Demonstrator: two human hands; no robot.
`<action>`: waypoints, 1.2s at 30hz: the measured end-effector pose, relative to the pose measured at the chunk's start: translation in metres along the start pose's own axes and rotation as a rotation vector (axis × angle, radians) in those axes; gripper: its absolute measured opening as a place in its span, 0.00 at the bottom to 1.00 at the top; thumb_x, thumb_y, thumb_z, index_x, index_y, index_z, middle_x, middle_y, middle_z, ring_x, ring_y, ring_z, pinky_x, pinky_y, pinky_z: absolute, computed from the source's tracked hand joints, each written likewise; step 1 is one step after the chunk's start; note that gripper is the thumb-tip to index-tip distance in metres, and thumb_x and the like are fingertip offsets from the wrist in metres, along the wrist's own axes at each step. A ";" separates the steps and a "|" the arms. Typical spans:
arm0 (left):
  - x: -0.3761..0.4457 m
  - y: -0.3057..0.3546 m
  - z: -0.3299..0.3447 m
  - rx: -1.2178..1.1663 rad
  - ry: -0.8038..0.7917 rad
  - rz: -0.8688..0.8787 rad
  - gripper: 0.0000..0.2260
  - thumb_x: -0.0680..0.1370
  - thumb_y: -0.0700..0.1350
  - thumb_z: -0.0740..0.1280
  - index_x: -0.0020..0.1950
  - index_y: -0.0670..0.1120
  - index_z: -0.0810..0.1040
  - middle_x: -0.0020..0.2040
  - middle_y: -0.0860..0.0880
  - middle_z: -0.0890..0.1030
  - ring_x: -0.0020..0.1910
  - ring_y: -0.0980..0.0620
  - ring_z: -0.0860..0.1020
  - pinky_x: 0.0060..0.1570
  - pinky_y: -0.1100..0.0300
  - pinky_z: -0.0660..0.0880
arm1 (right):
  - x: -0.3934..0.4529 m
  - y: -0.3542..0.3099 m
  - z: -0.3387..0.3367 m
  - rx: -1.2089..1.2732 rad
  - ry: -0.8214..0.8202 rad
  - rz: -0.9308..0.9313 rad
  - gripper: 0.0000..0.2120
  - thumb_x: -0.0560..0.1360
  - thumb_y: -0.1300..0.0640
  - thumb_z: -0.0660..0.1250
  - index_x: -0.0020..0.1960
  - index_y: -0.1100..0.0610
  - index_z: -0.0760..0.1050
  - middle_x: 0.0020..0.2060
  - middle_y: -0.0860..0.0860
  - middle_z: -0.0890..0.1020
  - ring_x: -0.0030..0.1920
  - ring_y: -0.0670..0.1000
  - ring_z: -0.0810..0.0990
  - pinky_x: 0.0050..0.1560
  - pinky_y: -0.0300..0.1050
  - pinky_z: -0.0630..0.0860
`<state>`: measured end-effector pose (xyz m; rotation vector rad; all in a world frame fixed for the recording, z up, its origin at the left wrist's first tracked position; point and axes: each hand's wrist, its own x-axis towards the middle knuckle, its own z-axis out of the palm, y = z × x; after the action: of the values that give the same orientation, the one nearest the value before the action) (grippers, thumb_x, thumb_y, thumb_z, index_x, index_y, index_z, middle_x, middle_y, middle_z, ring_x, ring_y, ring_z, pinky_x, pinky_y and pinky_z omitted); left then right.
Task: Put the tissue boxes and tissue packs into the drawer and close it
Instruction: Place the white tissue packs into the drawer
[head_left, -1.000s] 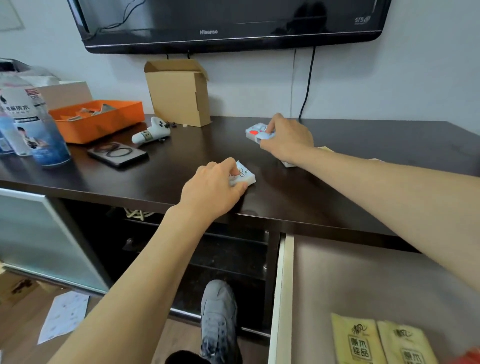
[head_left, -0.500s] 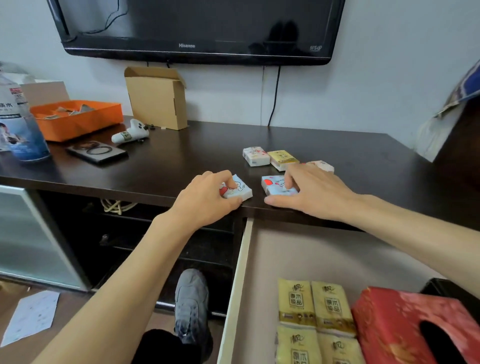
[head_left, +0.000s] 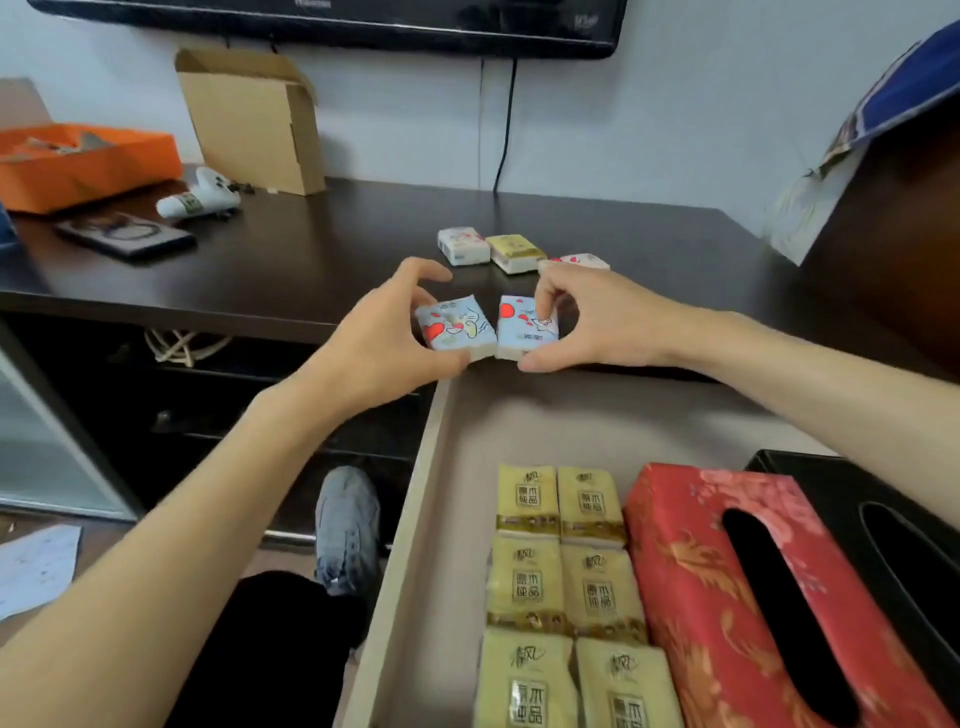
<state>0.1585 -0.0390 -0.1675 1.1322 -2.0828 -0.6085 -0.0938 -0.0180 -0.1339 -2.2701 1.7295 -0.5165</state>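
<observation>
Both packs (head_left: 455, 326) (head_left: 527, 325) lifted — seemingly clear of countertop (head_left: 322, 260).

White wall (head_left: 649, 130), wall-mounted TV (head_left: 363, 26), dark cabinet top (head_left: 322, 244).

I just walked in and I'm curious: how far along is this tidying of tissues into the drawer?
Partly done. The open drawer already holds six yellow packs, a red tissue box and a black box. In hand: the left hand and right hand each grip a blue pack. Left: three small packs on the dark countertop, then closing the drawer.
</observation>
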 end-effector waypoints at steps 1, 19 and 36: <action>-0.005 0.003 0.000 -0.022 -0.036 0.004 0.32 0.66 0.53 0.79 0.66 0.58 0.68 0.52 0.60 0.78 0.53 0.63 0.76 0.42 0.75 0.68 | -0.014 0.000 -0.001 -0.029 -0.009 0.013 0.29 0.59 0.27 0.76 0.48 0.43 0.71 0.47 0.40 0.80 0.48 0.42 0.79 0.45 0.45 0.76; -0.095 0.031 0.050 0.064 -0.603 0.085 0.28 0.61 0.57 0.81 0.58 0.62 0.74 0.51 0.63 0.76 0.48 0.63 0.78 0.41 0.65 0.79 | -0.165 -0.020 0.040 -0.238 -0.231 -0.083 0.28 0.63 0.21 0.67 0.52 0.39 0.70 0.45 0.34 0.73 0.56 0.35 0.66 0.50 0.27 0.61; -0.099 0.031 0.047 0.082 -0.590 0.135 0.29 0.66 0.56 0.79 0.62 0.62 0.69 0.55 0.63 0.74 0.54 0.69 0.74 0.46 0.66 0.79 | -0.154 -0.019 0.018 0.082 -0.024 -0.014 0.27 0.62 0.38 0.80 0.57 0.37 0.72 0.54 0.37 0.78 0.52 0.40 0.81 0.46 0.37 0.78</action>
<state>0.1455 0.0655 -0.2114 0.9145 -2.6771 -0.8755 -0.1059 0.1354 -0.1634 -2.2237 1.6513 -0.5501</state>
